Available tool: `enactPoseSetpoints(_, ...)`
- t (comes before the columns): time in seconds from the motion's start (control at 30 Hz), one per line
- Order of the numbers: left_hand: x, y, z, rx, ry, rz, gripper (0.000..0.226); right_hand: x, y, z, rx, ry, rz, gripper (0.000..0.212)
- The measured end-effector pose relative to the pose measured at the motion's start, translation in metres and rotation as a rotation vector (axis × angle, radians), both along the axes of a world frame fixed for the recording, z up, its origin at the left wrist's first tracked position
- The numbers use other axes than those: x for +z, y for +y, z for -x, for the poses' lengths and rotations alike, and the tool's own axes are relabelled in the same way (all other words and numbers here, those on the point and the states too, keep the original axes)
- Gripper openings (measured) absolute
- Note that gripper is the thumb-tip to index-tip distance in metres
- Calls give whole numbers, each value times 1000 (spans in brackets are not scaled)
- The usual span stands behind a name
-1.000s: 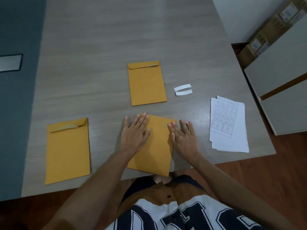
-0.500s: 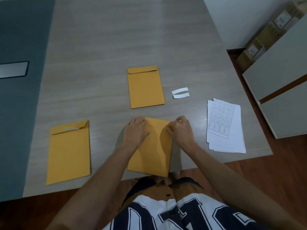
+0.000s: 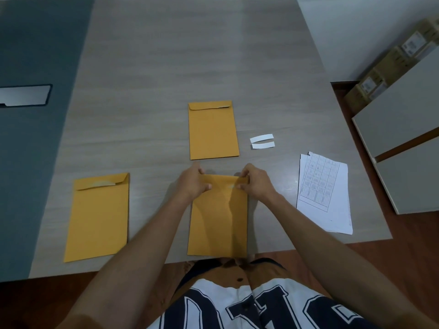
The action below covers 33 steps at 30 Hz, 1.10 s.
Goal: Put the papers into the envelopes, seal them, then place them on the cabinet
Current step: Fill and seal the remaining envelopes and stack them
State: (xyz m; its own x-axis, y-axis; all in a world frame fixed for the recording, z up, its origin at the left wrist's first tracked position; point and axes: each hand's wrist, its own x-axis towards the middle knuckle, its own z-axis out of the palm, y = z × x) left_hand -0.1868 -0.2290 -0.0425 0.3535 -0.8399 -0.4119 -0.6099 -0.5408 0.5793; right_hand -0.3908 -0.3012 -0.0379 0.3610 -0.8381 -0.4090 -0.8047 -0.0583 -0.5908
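Brown envelope (image 3: 217,217), hands' pinch topside.

The left hand (image 3: 193,184) and right hand (image 3: 255,184) pinch the top corners of the middle envelope (image 3: 218,219) (its lower edge overhangs the tabletop (image 3: 166,67)). Two more envelopes, two white strips (image 3: 262,141) and the papers (image 3: 324,193) lie around it.

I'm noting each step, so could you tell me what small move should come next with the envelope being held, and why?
Probably lift it toward the cabinet: the left hand and right hand pinch the top corners of the near envelope, whose flap looks folded down, and two peeled strips lie nearby.
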Motion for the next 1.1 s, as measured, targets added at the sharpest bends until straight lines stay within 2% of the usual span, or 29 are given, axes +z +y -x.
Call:
enactPoseSetpoints(0.17, 8, -17, -26, 262, 367, 76, 28, 18, -26, -12, -174, -137, -59, 30)
enactPoseSetpoints(0.27, 13, -37, -40, 391, 442, 140, 29, 27, -50, -26, -209, -193, -34, 30)
enactPoseSetpoints(0.53, 25, -116, -73, 503, 368, 255, 25, 40, -133, -75, -275, -236, 12, 32)
enactPoseSetpoints(0.8, 17, -197, -104, 453, 182, 280, 31, 17, -214, -123, -228, -137, 170, 33)
enactPoseSetpoints(1.1, -19, -238, -121, 374, 51, 241, 28, -25, -250, -141, -188, -64, 197, 32)
